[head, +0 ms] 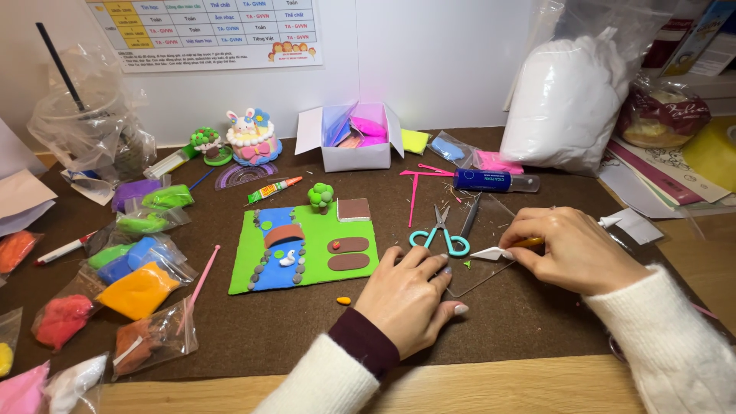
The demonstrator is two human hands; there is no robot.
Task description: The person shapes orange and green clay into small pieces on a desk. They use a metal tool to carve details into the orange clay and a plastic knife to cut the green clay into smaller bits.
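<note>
Clear plastic sheet is pressed flat by the open left hand on the brown felt mat. A half-hidden yellow-handled tool is pinched by the right hand, beside teal scissors. Tool's tip is hard to make out.

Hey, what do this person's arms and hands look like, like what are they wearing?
Both arms wear a fuzzy cream-white knit sweater. On the left arm, a dark maroon inner cuff shows past the sweater sleeve. The left hand and right hand are bare, without gloves, and the fingernails look pale and polished. No watch or bracelet shows.
</note>
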